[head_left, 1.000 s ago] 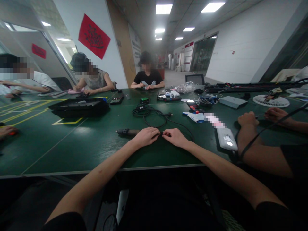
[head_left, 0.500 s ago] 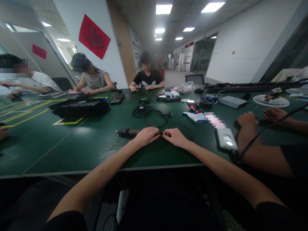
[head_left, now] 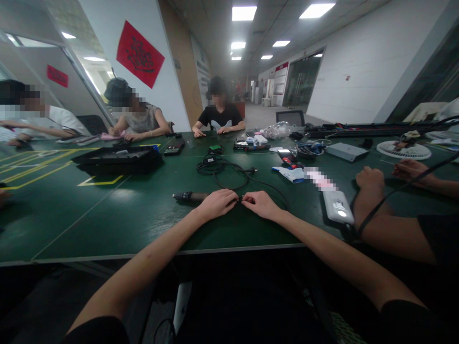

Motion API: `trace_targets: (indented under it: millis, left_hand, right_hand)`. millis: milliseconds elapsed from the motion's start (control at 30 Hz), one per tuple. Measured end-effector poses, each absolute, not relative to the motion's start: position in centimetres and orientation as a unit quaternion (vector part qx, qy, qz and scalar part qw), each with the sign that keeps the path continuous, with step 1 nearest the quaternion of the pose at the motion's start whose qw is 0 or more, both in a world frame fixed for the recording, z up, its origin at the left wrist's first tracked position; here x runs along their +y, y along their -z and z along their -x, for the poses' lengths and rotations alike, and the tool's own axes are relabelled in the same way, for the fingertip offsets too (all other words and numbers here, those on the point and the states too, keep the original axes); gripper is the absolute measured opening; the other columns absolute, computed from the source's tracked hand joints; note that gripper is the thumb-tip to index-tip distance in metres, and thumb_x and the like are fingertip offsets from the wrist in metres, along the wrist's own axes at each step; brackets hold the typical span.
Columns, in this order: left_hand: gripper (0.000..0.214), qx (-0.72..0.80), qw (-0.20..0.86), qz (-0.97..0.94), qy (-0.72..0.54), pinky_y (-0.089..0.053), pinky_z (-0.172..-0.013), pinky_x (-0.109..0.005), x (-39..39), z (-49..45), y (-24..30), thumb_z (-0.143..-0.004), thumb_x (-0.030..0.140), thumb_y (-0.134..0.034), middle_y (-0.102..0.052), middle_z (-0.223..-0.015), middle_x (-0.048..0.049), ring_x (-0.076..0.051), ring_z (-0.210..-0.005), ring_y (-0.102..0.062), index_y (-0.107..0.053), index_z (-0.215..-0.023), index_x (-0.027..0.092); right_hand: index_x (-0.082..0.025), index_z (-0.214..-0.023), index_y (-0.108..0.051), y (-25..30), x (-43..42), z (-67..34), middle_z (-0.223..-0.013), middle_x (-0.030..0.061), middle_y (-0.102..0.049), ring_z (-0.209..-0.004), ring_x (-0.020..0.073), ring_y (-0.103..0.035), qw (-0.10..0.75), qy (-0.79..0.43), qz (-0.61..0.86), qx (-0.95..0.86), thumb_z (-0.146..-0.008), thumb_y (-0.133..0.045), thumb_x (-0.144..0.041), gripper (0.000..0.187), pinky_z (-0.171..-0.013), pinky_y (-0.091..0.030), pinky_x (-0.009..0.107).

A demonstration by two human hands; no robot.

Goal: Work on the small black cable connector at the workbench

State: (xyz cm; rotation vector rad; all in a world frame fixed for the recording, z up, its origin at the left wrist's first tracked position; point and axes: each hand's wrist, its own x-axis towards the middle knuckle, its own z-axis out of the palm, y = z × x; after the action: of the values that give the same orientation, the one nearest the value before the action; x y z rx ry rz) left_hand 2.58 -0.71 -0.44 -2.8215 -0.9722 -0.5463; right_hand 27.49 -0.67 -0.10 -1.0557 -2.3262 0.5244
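A dark rod-shaped tool (head_left: 190, 196) lies on the green table (head_left: 136, 215), its tip pointing left. My left hand (head_left: 217, 203) is closed over the tool's right end. My right hand (head_left: 261, 204) sits just beside it, fingers pinched on the black cable (head_left: 233, 174) where it leaves the tool. The two hands almost touch. The cable loops away toward the table's middle and ends in a coil with a plug.
A black tray (head_left: 118, 160) stands at the left. A white device (head_left: 337, 206) lies right of my right hand. A neighbour's arms (head_left: 373, 191) rest at the right. Small tools and parts (head_left: 290, 165) are scattered behind. Three people sit at the far side.
My hands and the tool have stayed put. The neighbour's hand at the right shifted slightly, and the hand at the far left edge drew back.
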Motion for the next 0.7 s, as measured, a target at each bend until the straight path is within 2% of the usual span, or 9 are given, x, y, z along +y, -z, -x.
trace_targets:
  millis: [100,167,267,333,467,600,700]
  left_hand:
    - [0.018,-0.347,0.05,0.919,0.181,-0.054,-0.09,-0.037,-0.75,-2.57,0.41,-0.105,0.037,-0.053,-0.07,-0.106,-0.0066,-0.023,-0.1,-0.068,-0.061,-0.112,0.022]
    - [0.021,-0.341,0.05,0.921,0.182,-0.054,-0.092,-0.038,-0.85,-2.56,0.31,-0.104,0.038,-0.056,-0.07,-0.109,-0.007,-0.024,-0.103,-0.068,-0.06,-0.117,0.023]
    - [0.021,-0.31,0.049,0.933,0.177,-0.052,-0.099,-0.037,-0.93,-2.51,0.21,-0.104,0.03,-0.054,-0.07,-0.117,-0.0071,-0.023,-0.11,-0.066,-0.06,-0.122,0.023]
    - [0.017,-0.311,0.051,0.933,0.174,-0.053,-0.098,-0.037,-0.84,-2.49,0.28,-0.105,0.028,-0.051,-0.07,-0.114,-0.007,-0.022,-0.109,-0.067,-0.061,-0.118,0.022]
    - [0.019,-0.343,0.057,0.921,0.176,-0.054,-0.09,-0.037,-0.68,-2.55,0.48,-0.106,0.037,-0.05,-0.07,-0.105,-0.0071,-0.023,-0.1,-0.067,-0.06,-0.111,0.022]
    - [0.02,-0.319,0.059,0.928,0.181,-0.053,-0.097,-0.038,-0.82,-2.53,0.38,-0.105,0.034,-0.052,-0.069,-0.113,-0.0071,-0.023,-0.107,-0.067,-0.059,-0.12,0.023]
    - [0.017,-0.322,0.057,0.928,0.178,-0.053,-0.094,-0.037,-0.77,-2.53,0.39,-0.107,0.035,-0.05,-0.07,-0.108,-0.0064,-0.023,-0.104,-0.067,-0.06,-0.114,0.023]
  right_hand:
    - [-0.019,-0.101,-0.079,0.14,-0.64,-27.49,-0.083,0.003,-0.076,-0.073,0.0158,-0.067,0.266,-0.197,0.391,-0.859,-0.098,-0.068,-0.031,0.016,-0.072,-0.046,0.026]
    - [-0.019,-0.101,-0.079,0.22,-0.58,-27.49,-0.083,0.003,-0.076,-0.074,0.0159,-0.067,0.266,-0.2,0.389,-0.859,-0.098,-0.068,-0.031,0.016,-0.072,-0.046,0.026]
    - [-0.02,-0.101,-0.078,0.35,-0.47,-27.51,-0.084,0.0028,-0.076,-0.074,0.0159,-0.067,0.268,-0.2,0.383,-0.861,-0.098,-0.067,-0.031,0.016,-0.072,-0.046,0.025]
    - [-0.02,-0.101,-0.078,0.41,-0.44,-27.53,-0.084,0.0029,-0.076,-0.074,0.0159,-0.068,0.271,-0.196,0.383,-0.861,-0.098,-0.067,-0.031,0.016,-0.072,-0.046,0.025]
    - [-0.02,-0.1,-0.078,0.34,-0.52,-27.54,-0.083,0.0029,-0.076,-0.074,0.0161,-0.068,0.271,-0.192,0.384,-0.862,-0.098,-0.068,-0.031,0.016,-0.072,-0.046,0.026]
    - [-0.02,-0.101,-0.079,0.24,-0.6,-27.5,-0.085,0.0029,-0.076,-0.076,0.0165,-0.069,0.269,-0.197,0.383,-0.861,-0.098,-0.067,-0.03,0.016,-0.072,-0.047,0.026]
    - [-0.02,-0.101,-0.079,0.27,-0.59,-27.49,-0.085,0.0034,-0.077,-0.076,0.0167,-0.068,0.27,-0.197,0.385,-0.86,-0.098,-0.067,-0.031,0.016,-0.072,-0.047,0.026]
